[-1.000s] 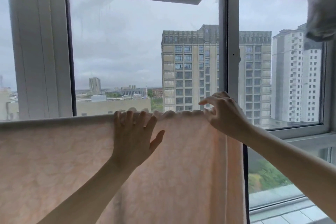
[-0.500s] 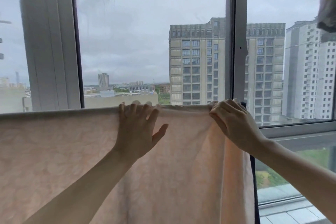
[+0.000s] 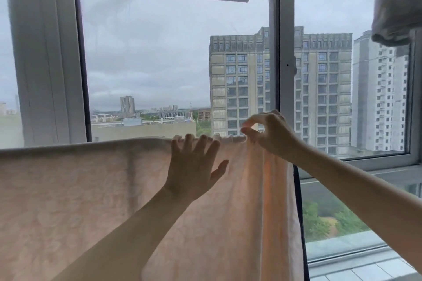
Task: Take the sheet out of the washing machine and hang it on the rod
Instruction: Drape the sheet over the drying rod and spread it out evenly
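A pale pink sheet (image 3: 91, 189) hangs folded over a horizontal rod, which it hides, in front of a large window. My left hand (image 3: 194, 166) lies flat on the sheet's front just below the top fold, with its fingers straight and spread and the fingertips over the edge. My right hand (image 3: 274, 134) is at the sheet's upper right end with its fingers curled. The thumb and fingers pinch the bunched top edge there.
A white window frame post (image 3: 276, 52) stands right behind my right hand. Another pale cloth (image 3: 397, 2) hangs at the top right corner. A dark vertical strip (image 3: 296, 201) runs down beside the sheet's right edge. The windowsill (image 3: 388, 166) lies to the right.
My right hand has shifted from a full grip over the sheet's right end to a raised finger pinch at the top edge. My left hand stays flat on the sheet.
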`<state>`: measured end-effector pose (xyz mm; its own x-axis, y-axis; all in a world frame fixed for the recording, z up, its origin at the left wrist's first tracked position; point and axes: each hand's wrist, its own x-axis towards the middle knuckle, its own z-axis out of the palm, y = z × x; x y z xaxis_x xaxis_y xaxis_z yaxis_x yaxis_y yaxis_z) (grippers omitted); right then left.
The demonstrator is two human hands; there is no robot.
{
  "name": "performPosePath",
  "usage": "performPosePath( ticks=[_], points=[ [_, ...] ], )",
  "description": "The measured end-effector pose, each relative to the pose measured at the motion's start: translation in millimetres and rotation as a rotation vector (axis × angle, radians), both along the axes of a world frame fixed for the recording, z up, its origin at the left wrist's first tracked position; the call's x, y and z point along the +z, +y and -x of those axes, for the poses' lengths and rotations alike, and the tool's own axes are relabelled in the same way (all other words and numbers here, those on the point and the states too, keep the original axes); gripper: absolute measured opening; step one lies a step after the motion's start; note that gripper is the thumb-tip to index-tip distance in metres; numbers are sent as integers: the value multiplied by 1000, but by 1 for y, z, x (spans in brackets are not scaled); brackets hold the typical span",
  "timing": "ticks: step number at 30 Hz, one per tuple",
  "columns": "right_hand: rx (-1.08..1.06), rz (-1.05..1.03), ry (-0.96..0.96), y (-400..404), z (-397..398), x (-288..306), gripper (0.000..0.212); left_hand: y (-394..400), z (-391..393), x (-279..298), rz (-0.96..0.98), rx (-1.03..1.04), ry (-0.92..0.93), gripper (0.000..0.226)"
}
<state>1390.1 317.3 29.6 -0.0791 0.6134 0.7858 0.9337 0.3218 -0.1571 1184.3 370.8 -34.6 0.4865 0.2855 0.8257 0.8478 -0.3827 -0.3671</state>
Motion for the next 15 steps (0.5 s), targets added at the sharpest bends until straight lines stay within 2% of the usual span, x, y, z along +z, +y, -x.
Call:
performPosePath(
  ticks=[2,3,8,12,15],
  points=[
    [43,226,65,7,3,7,18,-1,2,-1,-15,5,3,57],
    [45,260,115,10,3,10,21,-1,4,-1,-24,4,3,56],
    [-3,49,316,16,-11,12,25,-6,6,-2,-32,-7,-36,54],
    [155,149,178,5,-20,-2,14,-12,-9,-1,30,59,-41,56],
    [199,173,141,-5,-37,4,14,-12,-22,-2,44,68,-37,55]
  ],
)
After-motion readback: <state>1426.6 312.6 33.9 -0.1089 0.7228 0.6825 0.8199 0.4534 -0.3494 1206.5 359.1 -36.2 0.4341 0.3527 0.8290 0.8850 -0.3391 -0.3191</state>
